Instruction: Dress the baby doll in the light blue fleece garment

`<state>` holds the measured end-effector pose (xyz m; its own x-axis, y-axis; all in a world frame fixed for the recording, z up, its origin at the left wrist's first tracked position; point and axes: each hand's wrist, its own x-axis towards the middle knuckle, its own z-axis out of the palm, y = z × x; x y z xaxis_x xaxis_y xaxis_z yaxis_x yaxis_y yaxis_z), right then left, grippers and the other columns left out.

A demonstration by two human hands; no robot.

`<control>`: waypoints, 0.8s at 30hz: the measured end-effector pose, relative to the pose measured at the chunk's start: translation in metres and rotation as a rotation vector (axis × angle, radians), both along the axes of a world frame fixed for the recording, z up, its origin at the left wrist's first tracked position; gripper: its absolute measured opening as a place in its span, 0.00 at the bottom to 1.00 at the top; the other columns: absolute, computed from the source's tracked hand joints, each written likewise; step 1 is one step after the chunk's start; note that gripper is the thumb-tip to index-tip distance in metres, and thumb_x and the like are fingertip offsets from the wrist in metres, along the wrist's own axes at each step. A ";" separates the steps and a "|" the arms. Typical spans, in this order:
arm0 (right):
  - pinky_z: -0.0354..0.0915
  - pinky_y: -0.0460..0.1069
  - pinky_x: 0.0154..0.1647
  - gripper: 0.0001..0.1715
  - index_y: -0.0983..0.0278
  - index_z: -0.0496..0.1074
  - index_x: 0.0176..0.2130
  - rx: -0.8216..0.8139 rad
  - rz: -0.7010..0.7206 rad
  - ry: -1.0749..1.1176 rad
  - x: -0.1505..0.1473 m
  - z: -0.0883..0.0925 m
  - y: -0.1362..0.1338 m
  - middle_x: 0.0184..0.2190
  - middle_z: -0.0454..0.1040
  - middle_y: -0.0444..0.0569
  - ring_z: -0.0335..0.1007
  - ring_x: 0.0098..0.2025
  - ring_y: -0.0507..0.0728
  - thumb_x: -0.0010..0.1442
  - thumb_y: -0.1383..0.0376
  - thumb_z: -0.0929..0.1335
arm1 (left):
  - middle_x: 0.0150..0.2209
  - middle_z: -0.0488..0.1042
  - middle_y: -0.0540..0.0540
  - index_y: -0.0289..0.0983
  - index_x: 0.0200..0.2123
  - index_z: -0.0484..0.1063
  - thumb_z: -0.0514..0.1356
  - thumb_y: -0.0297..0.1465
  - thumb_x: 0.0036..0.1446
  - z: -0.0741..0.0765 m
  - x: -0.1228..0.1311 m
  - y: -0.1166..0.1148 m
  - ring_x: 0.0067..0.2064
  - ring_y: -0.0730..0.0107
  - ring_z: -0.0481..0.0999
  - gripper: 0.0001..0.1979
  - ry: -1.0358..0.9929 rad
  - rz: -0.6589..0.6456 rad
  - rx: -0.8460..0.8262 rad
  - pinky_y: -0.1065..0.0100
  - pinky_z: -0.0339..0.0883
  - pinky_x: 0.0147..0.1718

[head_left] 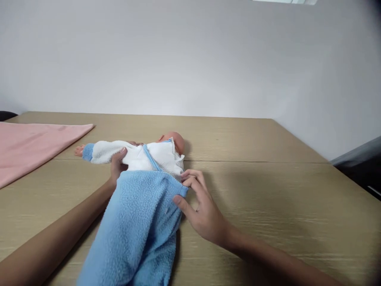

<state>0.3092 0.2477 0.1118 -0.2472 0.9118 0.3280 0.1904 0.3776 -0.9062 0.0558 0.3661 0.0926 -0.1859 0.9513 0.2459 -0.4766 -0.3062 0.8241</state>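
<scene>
A baby doll [133,153] in a white fleece top with blue trim lies on the table, its head pointing away from me and one sleeved arm stretched out to the left. Blue fleece trousers [139,210] cover its lower body and run down to the near edge of the view. My left hand [118,161] grips the doll's side below the outstretched arm, thumb on top and the other fingers partly hidden. With my right hand [196,198] I pinch the trousers' waistband at the doll's right side, between thumb and fingers.
A pink cloth [35,147] lies flat on the left of the wooden table [268,198]. Behind the table stands a pale wall [190,59]. A dark object [361,163] is beyond the right edge, and another dark shape [6,115] shows at far left.
</scene>
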 end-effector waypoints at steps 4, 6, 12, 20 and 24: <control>0.69 0.54 0.56 0.14 0.57 0.66 0.44 -0.184 -0.037 0.141 -0.009 -0.009 0.004 0.49 0.70 0.49 0.71 0.52 0.58 0.74 0.50 0.67 | 0.38 0.80 0.48 0.39 0.39 0.78 0.67 0.42 0.54 0.004 0.012 -0.006 0.41 0.59 0.79 0.14 -0.125 0.020 0.001 0.62 0.74 0.40; 0.68 0.51 0.43 0.17 0.57 0.65 0.43 -0.277 0.022 0.174 -0.008 -0.012 0.013 0.38 0.69 0.44 0.69 0.40 0.56 0.74 0.47 0.67 | 0.35 0.78 0.49 0.39 0.37 0.78 0.67 0.42 0.53 0.006 0.016 -0.008 0.38 0.61 0.79 0.13 -0.180 0.048 -0.034 0.63 0.74 0.39; 0.65 0.50 0.39 0.21 0.57 0.65 0.42 -0.320 0.168 0.193 -0.001 -0.022 0.036 0.35 0.68 0.41 0.66 0.37 0.54 0.69 0.46 0.72 | 0.31 0.77 0.51 0.39 0.34 0.78 0.69 0.42 0.51 0.001 0.009 -0.002 0.34 0.66 0.76 0.13 -0.148 0.058 -0.071 0.66 0.73 0.35; 0.65 0.61 0.62 0.06 0.57 0.72 0.46 0.222 -0.122 -0.079 0.002 -0.018 0.019 0.50 0.72 0.52 0.69 0.57 0.63 0.72 0.59 0.71 | 0.30 0.74 0.54 0.38 0.34 0.77 0.70 0.42 0.48 0.004 0.019 -0.005 0.30 0.72 0.72 0.15 -0.218 0.113 -0.108 0.71 0.69 0.31; 0.68 0.54 0.48 0.09 0.57 0.68 0.45 0.025 -0.005 0.005 -0.002 -0.021 0.024 0.39 0.74 0.45 0.72 0.43 0.58 0.75 0.55 0.67 | 0.30 0.74 0.53 0.38 0.35 0.76 0.69 0.41 0.47 0.011 0.027 -0.010 0.29 0.71 0.72 0.15 -0.225 0.117 -0.124 0.69 0.69 0.31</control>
